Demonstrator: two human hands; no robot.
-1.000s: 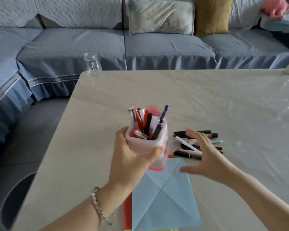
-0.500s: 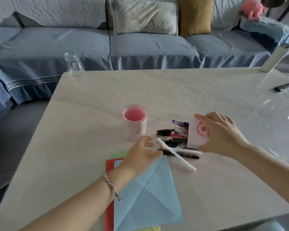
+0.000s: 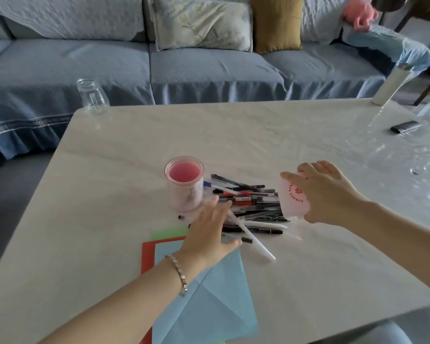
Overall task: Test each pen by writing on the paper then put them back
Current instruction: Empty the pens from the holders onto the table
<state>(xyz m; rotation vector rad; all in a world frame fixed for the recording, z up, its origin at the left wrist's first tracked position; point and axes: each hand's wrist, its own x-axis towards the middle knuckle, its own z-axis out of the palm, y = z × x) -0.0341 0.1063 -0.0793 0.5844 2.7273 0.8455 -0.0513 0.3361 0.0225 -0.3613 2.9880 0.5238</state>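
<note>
Several pens (image 3: 248,202) lie in a heap on the table, among them a long white pen (image 3: 256,240) pointing toward the front edge. My right hand (image 3: 325,192) grips a white translucent cup with red print (image 3: 292,199), tipped on its side with its mouth toward the heap. My left hand (image 3: 209,232) hovers with fingers spread over the left end of the pens and holds nothing. A pink-bottomed clear cup (image 3: 184,183) stands upright and empty just left of the heap. A light blue paper (image 3: 209,294) lies on red and green sheets near the front edge.
An empty glass jar (image 3: 92,95) stands at the table's far left corner. A small dark object (image 3: 405,126) and a white cylinder (image 3: 390,88) sit at the far right. A tiny dark cap (image 3: 181,217) lies by the pink cup. A blue sofa runs behind.
The cup of pens passed from my left hand to my right and was tipped over, spilling pens onto the heap. The pink-bottomed cup now stands empty. My left hand moved over the pens.
</note>
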